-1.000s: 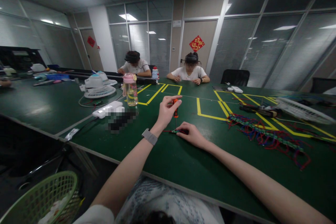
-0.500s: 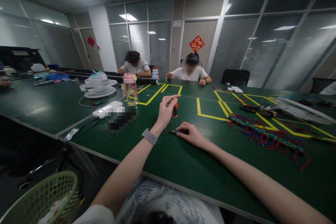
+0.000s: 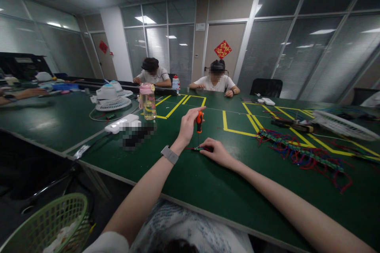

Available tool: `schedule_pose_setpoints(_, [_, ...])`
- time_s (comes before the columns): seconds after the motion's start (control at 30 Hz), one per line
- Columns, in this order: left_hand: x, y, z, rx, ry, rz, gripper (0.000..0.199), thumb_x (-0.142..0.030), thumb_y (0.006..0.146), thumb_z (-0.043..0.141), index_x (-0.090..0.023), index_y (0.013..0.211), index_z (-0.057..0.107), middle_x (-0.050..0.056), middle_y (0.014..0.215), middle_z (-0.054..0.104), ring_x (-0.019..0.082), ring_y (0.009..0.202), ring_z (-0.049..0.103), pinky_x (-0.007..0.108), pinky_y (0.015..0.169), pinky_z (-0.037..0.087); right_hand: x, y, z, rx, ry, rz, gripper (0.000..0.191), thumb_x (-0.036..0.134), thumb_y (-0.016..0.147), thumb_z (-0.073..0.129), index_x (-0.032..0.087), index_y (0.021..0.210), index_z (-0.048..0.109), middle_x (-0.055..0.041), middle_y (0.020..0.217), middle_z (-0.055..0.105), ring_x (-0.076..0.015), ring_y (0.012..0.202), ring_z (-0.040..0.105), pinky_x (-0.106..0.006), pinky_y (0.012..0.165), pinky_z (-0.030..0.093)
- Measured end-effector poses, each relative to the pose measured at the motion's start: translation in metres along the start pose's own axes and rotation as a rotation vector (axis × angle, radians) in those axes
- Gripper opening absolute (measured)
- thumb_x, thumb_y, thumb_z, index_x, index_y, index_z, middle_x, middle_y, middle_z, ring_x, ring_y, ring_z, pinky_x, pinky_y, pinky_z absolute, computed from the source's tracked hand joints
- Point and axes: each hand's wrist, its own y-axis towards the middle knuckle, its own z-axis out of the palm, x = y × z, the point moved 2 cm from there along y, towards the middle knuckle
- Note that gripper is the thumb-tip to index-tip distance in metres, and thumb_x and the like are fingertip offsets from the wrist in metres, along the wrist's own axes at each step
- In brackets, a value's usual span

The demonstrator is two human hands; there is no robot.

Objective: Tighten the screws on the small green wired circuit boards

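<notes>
My left hand, with a grey-banded watch on the wrist, is closed at the top of an upright screwdriver. Its handle is orange and black, and the forefinger stretches across the top. The thin shaft points straight down onto a small green circuit board lying on the table. My right hand rests low on the table, its fingertips pinching the board's right end. A red wire runs out from the board's left side. The exact spot where the tip meets the board is too small to make out.
A row of wired circuit boards lies to the right, near a white fan grille. Left stand a pink-lidded bottle, a white power strip and fans. Yellow tape marks the green table. Two people sit opposite.
The fingers of my left hand have shifted on the screwdriver, so more of its handle shows. My right hand and the board stay put. Another person's arm has come in at far left.
</notes>
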Motion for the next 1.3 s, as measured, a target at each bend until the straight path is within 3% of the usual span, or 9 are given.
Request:
schedule_pose_setpoints(0.1, [0.0011,-0.0004,0.0024,0.025,-0.106,-0.071,0.032,-0.032,0.085,0.050,-0.018,0.110,0.064,0.008,0.106,0.065,0.018,0.083,0.064,0.031,0.069,0.054,0.0016,-0.0001,-0.0005,-0.001,-0.003,0.005,0.016,0.019,0.079,0.063,0.017,0.092,0.071,-0.0044,0.083,0.060,-0.0145,0.073,0.055,-0.028,0.069,0.046])
schedule_pose_setpoints(0.23, [-0.0042,-0.0020,0.0009,-0.010,0.077,-0.014,0.027,-0.031,0.077,0.063,-0.018,0.100,0.068,0.005,0.091,0.067,0.014,0.078,0.062,0.026,0.068,0.052,0.0015,-0.0004,-0.0004,-0.009,0.003,-0.001,0.016,0.019,0.079,0.063,0.016,0.092,0.071,-0.0048,0.084,0.060,-0.0151,0.074,0.056,-0.028,0.070,0.046])
schedule_pose_setpoints(0.33, [-0.0055,-0.0018,-0.0006,-0.033,0.165,0.042,0.021,-0.030,0.078,0.062,-0.020,0.095,0.071,0.006,0.100,0.065,0.015,0.088,0.061,0.024,0.073,0.050,0.0009,-0.0005,-0.0003,-0.009,0.005,-0.012,0.016,0.018,0.079,0.063,0.016,0.092,0.071,-0.0049,0.084,0.061,-0.0153,0.075,0.056,-0.029,0.071,0.046])
schedule_pose_setpoints(0.53, [0.0002,-0.0011,0.0031,0.030,-0.050,-0.075,0.032,-0.031,0.084,0.053,-0.019,0.112,0.063,0.007,0.101,0.066,0.016,0.081,0.064,0.029,0.070,0.053,0.0007,-0.0005,-0.0003,-0.008,-0.008,-0.004,0.015,0.019,0.079,0.063,0.017,0.092,0.071,-0.0045,0.084,0.060,-0.0150,0.074,0.056,-0.028,0.070,0.046])
schedule_pose_setpoints(0.73, [-0.0043,-0.0008,-0.0024,-0.058,0.210,0.067,0.021,-0.029,0.079,0.062,-0.019,0.095,0.070,0.005,0.093,0.064,0.013,0.080,0.060,0.022,0.070,0.049,0.0005,-0.0007,0.0000,-0.007,-0.011,0.000,0.016,0.019,0.079,0.063,0.015,0.093,0.071,-0.0053,0.085,0.061,-0.0153,0.076,0.056,-0.029,0.072,0.046])
schedule_pose_setpoints(0.83, [-0.0014,0.0008,-0.0018,-0.030,0.099,0.031,0.024,-0.029,0.085,0.053,-0.020,0.100,0.069,0.006,0.103,0.064,0.015,0.090,0.061,0.025,0.075,0.050,0.0004,-0.0003,0.0003,0.001,-0.015,0.002,0.016,0.019,0.079,0.063,0.015,0.093,0.071,-0.0052,0.085,0.060,-0.0152,0.075,0.056,-0.028,0.071,0.045])
schedule_pose_setpoints(0.93, [0.0006,0.0003,0.0025,0.033,-0.039,-0.063,0.031,-0.031,0.086,0.050,-0.018,0.111,0.063,0.006,0.097,0.065,0.015,0.080,0.063,0.029,0.069,0.053,-0.0001,0.0000,0.0006,-0.001,-0.019,0.002,0.016,0.019,0.079,0.063,0.015,0.093,0.071,-0.0050,0.084,0.060,-0.0151,0.074,0.056,-0.028,0.069,0.045])
schedule_pose_setpoints(1.17, [-0.0065,-0.0018,0.0001,-0.016,0.181,0.078,0.022,-0.031,0.082,0.058,-0.017,0.095,0.070,0.005,0.093,0.064,0.013,0.082,0.060,0.022,0.072,0.049,-0.0002,-0.0002,0.0006,-0.001,-0.003,-0.005,0.016,0.019,0.079,0.063,0.015,0.092,0.071,-0.0055,0.085,0.060,-0.0161,0.077,0.056,-0.029,0.072,0.046])
schedule_pose_setpoints(1.3, [-0.0028,0.0002,-0.0005,0.039,0.024,-0.007,0.031,-0.034,0.087,0.049,-0.016,0.105,0.067,0.007,0.097,0.064,0.015,0.084,0.062,0.027,0.073,0.052,0.0000,-0.0001,0.0002,0.001,-0.006,-0.002,0.016,0.019,0.079,0.063,0.015,0.092,0.071,-0.0053,0.085,0.060,-0.0157,0.076,0.056,-0.029,0.072,0.046])
